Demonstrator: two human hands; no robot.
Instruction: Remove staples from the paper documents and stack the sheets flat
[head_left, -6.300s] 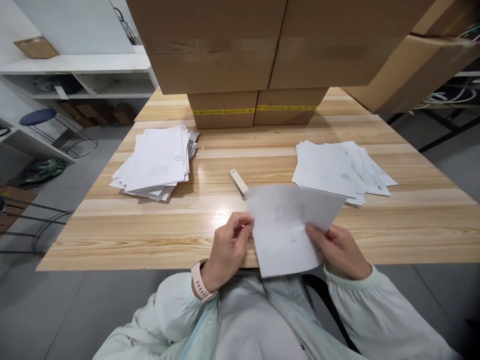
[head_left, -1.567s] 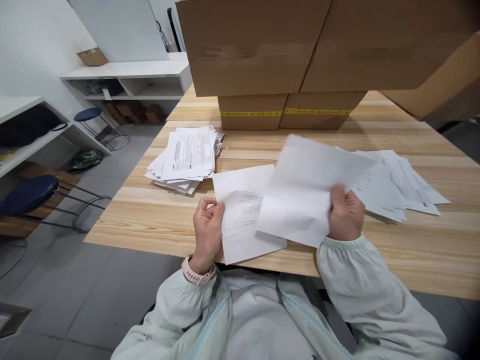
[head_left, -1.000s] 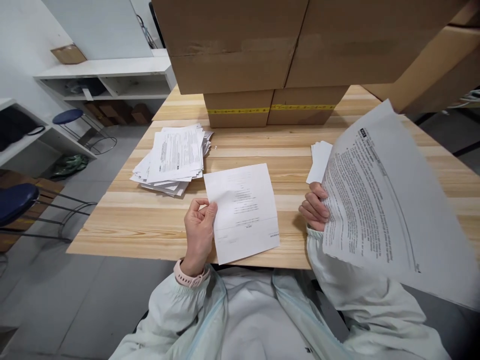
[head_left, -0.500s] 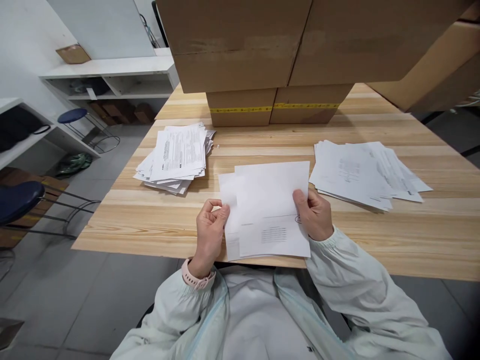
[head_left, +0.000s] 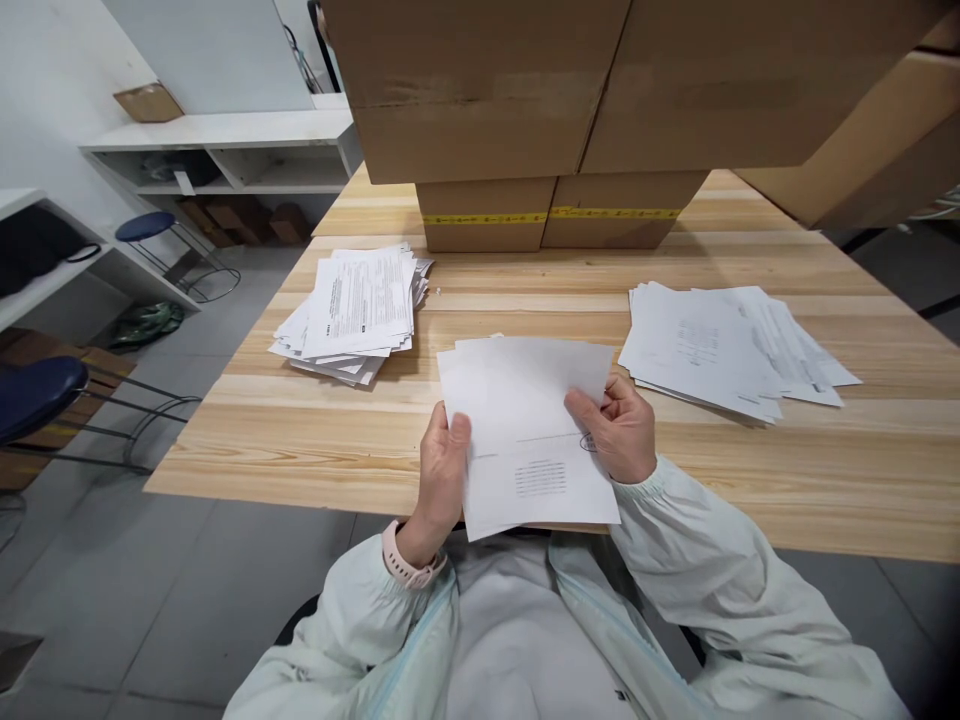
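Two or more overlapping sheets of paper (head_left: 525, 410) are held upright-tilted over the table's front edge. The front sheet carries a small block of print and an oval stamp near its right edge. My left hand (head_left: 444, 465) grips their left edge, thumb in front and fingers behind. My right hand (head_left: 616, 428) pinches the right edge, its thumb lying beside the stamp. To the right lies a fanned pile of printed sheets (head_left: 697, 350). On the left is a thicker, uneven stack of papers (head_left: 356, 305) with a densely printed page on top. The stapler seen earlier is hidden from view.
Large cardboard boxes (head_left: 480, 90) stand at the back of the wooden table (head_left: 300, 450), above smaller boxes with yellow tape (head_left: 487, 215). Blue stools (head_left: 41, 395) stand on the floor at the left, near white shelves (head_left: 225, 130). Another big carton (head_left: 862, 150) is at the right.
My right hand took a sheet from the right and laid it over the one in my left hand. The sheets now overlap more closely, and my left hand has shifted rightward around their edge.
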